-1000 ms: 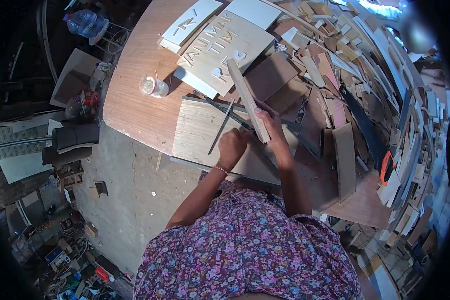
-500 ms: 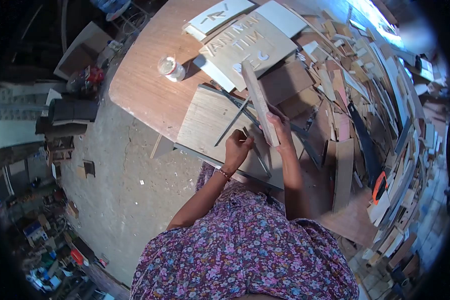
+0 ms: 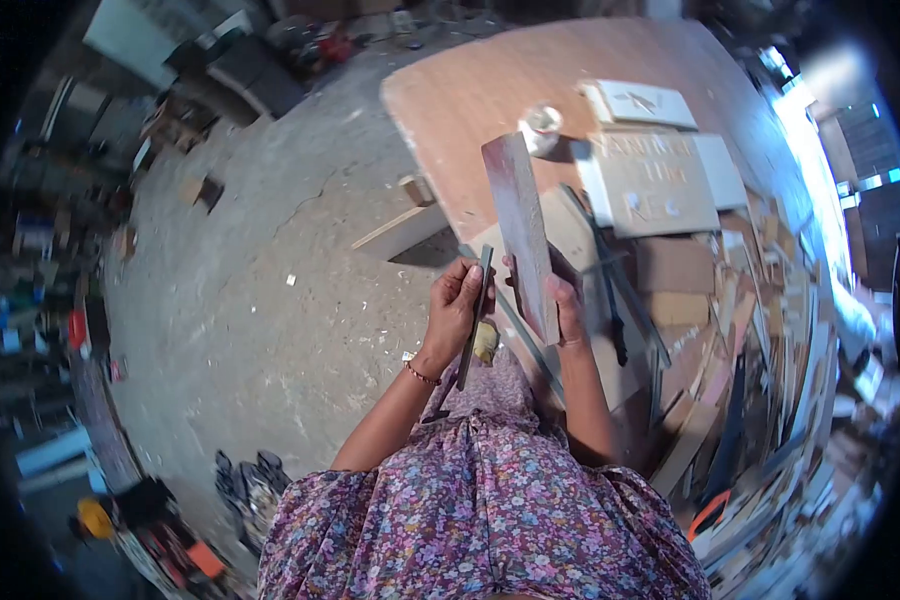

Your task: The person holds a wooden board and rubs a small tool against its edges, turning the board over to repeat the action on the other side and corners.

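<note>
My left hand [image 3: 452, 312] is closed around a thin, dark, narrow strip [image 3: 476, 325], which stands nearly upright over my lap. The strip's material does not show clearly. In my right hand [image 3: 567, 308] is a long wooden block [image 3: 523, 235], tilted slightly with its top end leaning left. Fingers wrap its lower part from the right and behind, partly hidden by the wood. Strip and block are side by side, a small gap between them. Behind the block lies a pale board [image 3: 568, 225] with dark strips [image 3: 610, 285] on it.
A wooden table [image 3: 470, 90] carries a glass jar [image 3: 541, 130] and a lettered panel [image 3: 660, 185]. Wood offcuts [image 3: 750, 330] pile up at the right, where a saw with an orange handle [image 3: 710, 515] lies. Concrete floor [image 3: 260, 260] with scraps stretches left; a board [image 3: 400, 235] juts beside the table.
The view has swung left, showing more floor. My left hand has lifted the narrow strip off the pale board to beside the wooden block, which stays in my right hand, now more upright.
</note>
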### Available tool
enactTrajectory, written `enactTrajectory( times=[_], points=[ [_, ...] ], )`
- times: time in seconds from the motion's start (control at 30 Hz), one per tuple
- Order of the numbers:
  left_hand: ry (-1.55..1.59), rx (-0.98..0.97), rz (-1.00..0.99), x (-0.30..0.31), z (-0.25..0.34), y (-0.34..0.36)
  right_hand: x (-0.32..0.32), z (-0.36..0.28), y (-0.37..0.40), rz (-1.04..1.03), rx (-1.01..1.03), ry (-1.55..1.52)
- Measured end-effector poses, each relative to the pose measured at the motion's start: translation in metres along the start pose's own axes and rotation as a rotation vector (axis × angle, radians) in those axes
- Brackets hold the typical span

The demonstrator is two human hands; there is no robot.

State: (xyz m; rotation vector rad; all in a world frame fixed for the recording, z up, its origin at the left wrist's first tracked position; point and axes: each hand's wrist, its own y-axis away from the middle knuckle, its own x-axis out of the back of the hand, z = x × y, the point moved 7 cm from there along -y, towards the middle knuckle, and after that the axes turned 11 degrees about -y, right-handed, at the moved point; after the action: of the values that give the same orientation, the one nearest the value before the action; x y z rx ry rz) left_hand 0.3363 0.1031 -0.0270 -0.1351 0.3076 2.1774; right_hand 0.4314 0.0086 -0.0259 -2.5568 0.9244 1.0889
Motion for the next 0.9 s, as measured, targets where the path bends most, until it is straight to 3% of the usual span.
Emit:
enactTrajectory(
  times=[0.07, 0.13, 0.2, 0.23, 0.27, 0.33, 0.4, 0.47, 0.6, 0.67, 0.7, 0.8, 0.87, 0.9],
  points=[
    [-0.017, -0.022, 0.070, 0.020, 0.022, 0.023, -0.032, 0.006, -0.004, -0.068, 0.034, 0.237],
    [-0.050, -0.046, 0.194, 0.046, 0.033, 0.046, -0.071, 0.016, -0.002, -0.137, -0.020, 0.265],
    [-0.323, -0.150, 0.335, 0.075, 0.048, 0.073, -0.107, 0.025, 0.004, -0.211, 0.032, 0.442],
    [-0.434, -0.096, 0.430, 0.093, 0.047, 0.088, -0.124, 0.030, 0.009, -0.266, 0.076, 0.576],
    [-0.428, -0.121, 0.485, 0.105, 0.050, 0.106, -0.143, 0.035, 0.019, -0.333, 0.207, 0.801],
    [-0.813, -0.173, 0.693, 0.125, 0.067, 0.147, -0.178, 0.057, 0.041, -0.437, 0.165, 0.894],
    [-0.822, -0.142, 0.805, 0.135, 0.073, 0.190, -0.203, 0.077, 0.052, -0.541, 0.103, 0.924],
    [-0.999, -0.242, 0.654, 0.120, 0.073, 0.218, -0.228, 0.096, 0.062, -0.639, 0.030, 0.962],
    [-0.954, -0.267, 0.962, 0.127, 0.073, 0.268, -0.264, 0.111, 0.091, -0.813, 0.062, 0.983],
    [-0.579, -0.151, 1.191, 0.148, 0.048, 0.297, -0.260, 0.116, 0.116, -0.933, -0.032, 1.028],
    [-0.625, -0.196, 1.236, 0.155, 0.047, 0.309, -0.255, 0.113, 0.127, -0.960, -0.026, 1.031],
    [-0.627, -0.140, 1.154, 0.149, 0.042, 0.319, -0.252, 0.109, 0.142, -1.036, -0.036, 0.925],
    [-0.587, -0.179, 1.069, 0.135, 0.051, 0.318, -0.239, 0.122, 0.132, -0.933, -0.274, 0.764],
    [-0.645, -0.238, 0.939, 0.115, 0.065, 0.311, -0.249, 0.115, 0.131, -0.896, -0.290, 0.751]
  ],
)
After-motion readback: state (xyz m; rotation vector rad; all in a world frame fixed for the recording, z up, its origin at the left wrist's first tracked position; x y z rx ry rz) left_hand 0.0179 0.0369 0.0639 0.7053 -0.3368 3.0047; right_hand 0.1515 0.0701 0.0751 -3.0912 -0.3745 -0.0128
